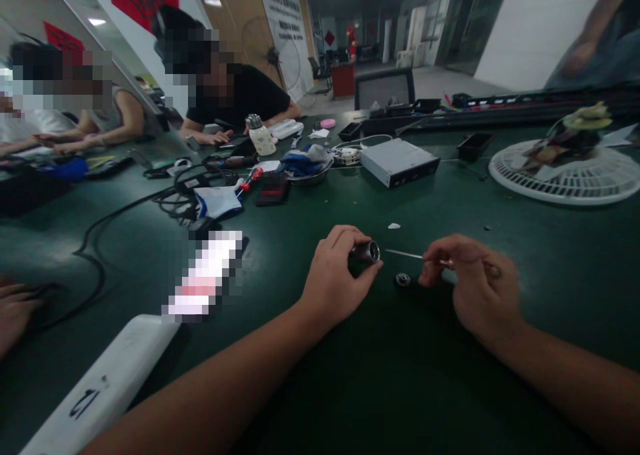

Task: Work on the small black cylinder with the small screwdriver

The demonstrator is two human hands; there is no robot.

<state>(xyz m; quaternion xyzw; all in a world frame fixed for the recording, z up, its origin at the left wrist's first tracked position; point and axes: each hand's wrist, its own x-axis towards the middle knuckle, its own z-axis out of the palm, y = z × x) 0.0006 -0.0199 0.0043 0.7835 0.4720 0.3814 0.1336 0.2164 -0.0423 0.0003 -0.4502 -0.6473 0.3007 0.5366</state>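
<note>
My left hand (331, 271) is closed around a short dark metal tube (371, 252), its open round end turned to the right. A slim screwdriver (406, 253) with an amber-looking handle is gripped in my right hand (475, 278). Its thin shaft points left at the tube's opening, with a small gap between tip and rim. My fingers cover most of the handle. On the table below the shaft, between both hands, lies a small round black part (402, 280). A white scrap (394, 226) rests just beyond them.
A grey disc drive (399, 161) and a white fan grille (565, 175) stand farther back on the green table (310, 388). To the left lie a lit phone (207, 275), a long white case (100, 381) and black cables (95, 241). Other people sit across and left.
</note>
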